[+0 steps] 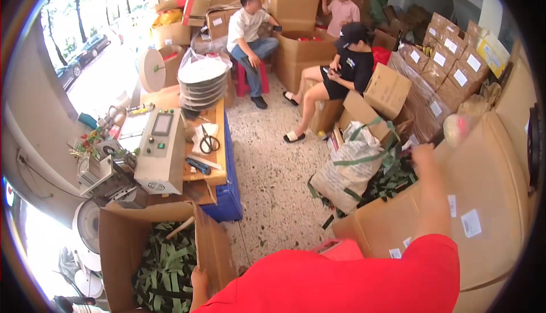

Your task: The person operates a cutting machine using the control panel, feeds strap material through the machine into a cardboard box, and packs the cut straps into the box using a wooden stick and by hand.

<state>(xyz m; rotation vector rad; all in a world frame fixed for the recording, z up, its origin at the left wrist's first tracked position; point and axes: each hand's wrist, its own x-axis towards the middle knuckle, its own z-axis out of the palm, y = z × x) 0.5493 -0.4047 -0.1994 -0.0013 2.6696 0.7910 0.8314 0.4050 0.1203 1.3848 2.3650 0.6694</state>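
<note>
At the lower left, my left hand (199, 279) grips the near side edge of an open cardboard box (214, 245). Inside that box lies a heap of dark green fabric strips (165, 262), with a pale stick (180, 227) resting on top. My right arm stretches out to the right. Its hand (422, 152) is beside a pile of similar green strips (392, 182), and its fingers are too blurred and hidden to make out. A whitish woven sack (350, 168) with green straps leans against that pile.
A machine (162, 148) with a small screen stands on the left bench, near scissors (209, 139) and a blue-handled tool (198, 166). White reels (202, 77) are stacked behind. Three people sit or stand at the back among cartons. A large carton (483, 193) flanks my right arm.
</note>
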